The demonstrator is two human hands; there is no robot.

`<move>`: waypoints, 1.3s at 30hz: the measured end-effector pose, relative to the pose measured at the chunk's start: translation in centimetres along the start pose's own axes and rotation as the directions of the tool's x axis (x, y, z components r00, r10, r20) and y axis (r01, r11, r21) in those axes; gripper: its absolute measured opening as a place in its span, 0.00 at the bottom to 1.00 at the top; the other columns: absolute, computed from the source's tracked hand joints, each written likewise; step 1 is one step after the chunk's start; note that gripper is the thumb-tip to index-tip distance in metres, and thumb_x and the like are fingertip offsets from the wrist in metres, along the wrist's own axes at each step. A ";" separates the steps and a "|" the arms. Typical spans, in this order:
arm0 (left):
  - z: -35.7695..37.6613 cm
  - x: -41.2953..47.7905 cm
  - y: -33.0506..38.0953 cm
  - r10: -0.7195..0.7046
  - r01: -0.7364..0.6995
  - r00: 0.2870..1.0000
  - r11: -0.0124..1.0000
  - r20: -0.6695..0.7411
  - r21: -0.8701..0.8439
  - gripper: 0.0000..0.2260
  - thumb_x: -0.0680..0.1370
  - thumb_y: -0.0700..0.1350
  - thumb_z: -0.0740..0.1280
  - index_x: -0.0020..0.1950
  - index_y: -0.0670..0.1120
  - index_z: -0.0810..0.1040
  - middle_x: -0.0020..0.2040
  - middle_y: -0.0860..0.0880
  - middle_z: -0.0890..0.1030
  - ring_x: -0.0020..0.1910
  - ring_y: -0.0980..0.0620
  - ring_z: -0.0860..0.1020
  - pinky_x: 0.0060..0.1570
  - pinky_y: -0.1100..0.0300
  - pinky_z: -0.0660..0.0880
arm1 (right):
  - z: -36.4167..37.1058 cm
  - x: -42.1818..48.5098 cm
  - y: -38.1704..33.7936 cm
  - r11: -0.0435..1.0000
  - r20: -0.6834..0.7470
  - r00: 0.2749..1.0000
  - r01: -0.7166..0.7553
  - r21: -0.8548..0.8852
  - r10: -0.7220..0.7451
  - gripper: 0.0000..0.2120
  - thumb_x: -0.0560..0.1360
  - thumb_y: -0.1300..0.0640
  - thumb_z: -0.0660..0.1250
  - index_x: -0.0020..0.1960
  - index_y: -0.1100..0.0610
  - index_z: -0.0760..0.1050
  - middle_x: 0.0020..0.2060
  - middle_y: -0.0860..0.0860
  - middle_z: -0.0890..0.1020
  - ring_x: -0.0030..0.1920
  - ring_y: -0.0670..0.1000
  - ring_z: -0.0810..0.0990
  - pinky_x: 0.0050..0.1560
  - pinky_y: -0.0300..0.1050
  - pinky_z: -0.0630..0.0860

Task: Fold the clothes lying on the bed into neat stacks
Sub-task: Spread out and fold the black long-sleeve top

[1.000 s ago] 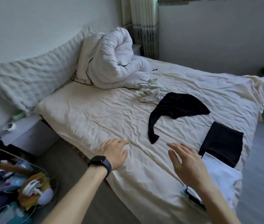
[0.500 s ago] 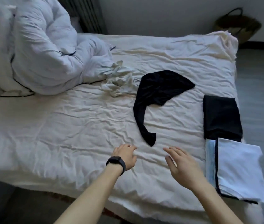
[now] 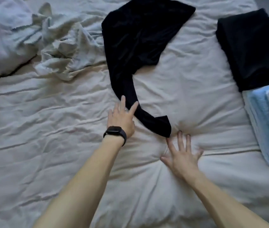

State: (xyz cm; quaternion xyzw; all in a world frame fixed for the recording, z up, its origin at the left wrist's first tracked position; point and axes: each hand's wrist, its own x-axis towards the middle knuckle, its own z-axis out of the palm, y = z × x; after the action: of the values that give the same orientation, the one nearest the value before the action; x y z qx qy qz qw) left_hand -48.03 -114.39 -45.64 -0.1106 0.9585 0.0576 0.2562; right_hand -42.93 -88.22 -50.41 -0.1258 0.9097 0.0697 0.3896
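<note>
Both hands have reached forward since half a second ago. Seen from the head, the left hand (image 3: 122, 119), fingers straight and spread, touches the long sleeve of the one unfolded black garment (image 3: 138, 38) lying mid-bed. The right hand (image 3: 182, 155) presses flat and splayed on the sheet (image 3: 48, 129), fingertips just beside the cuff. One crumpled pale garment (image 3: 59, 51) lies at left. Two folded piles sit at right: a folded black pile (image 3: 252, 50) and a light blue stack (image 3: 262, 129).

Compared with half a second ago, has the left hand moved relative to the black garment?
Yes. The left hand went forward toward the black garment: before, it lay short of the sleeve; now its fingers reach it.
</note>
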 end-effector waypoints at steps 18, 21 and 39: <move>-7.2 -18.2 1.0 0.056 0.060 0.992 0.589 0.115 -0.806 0.07 0.73 0.44 0.76 0.50 0.51 0.86 0.44 0.54 0.85 0.45 0.53 0.83 0.53 0.54 0.79 | -15.8 -9.8 -0.9 0.524 0.074 0.997 -0.080 0.848 0.033 0.25 0.82 0.37 0.57 0.62 0.54 0.79 0.59 0.54 0.82 0.58 0.54 0.79 0.58 0.49 0.74; -9.2 -24.1 2.5 0.098 0.078 0.988 0.374 0.123 -0.924 0.06 0.72 0.43 0.77 0.48 0.46 0.88 0.44 0.51 0.87 0.47 0.53 0.84 0.54 0.59 0.79 | -17.3 -14.4 -4.4 0.209 0.230 0.956 -0.192 0.959 -0.179 0.24 0.74 0.32 0.68 0.65 0.43 0.73 0.60 0.50 0.80 0.58 0.52 0.81 0.54 0.51 0.80; -11.1 -36.2 8.2 -0.050 -0.040 0.956 0.954 -0.289 -0.297 0.30 0.75 0.57 0.67 0.77 0.62 0.62 0.80 0.49 0.54 0.75 0.45 0.60 0.71 0.51 0.63 | -20.1 -49.5 6.3 0.276 -0.520 0.851 0.518 0.809 -0.072 0.18 0.74 0.77 0.57 0.43 0.61 0.81 0.29 0.44 0.81 0.32 0.40 0.79 0.36 0.31 0.73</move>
State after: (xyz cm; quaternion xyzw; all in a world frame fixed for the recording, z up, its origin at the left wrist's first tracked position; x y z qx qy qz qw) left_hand -24.76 -101.68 -17.38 -0.1578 0.9658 0.1844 0.0917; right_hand -25.75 -78.06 -0.44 -0.0619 0.7966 -0.5639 0.2088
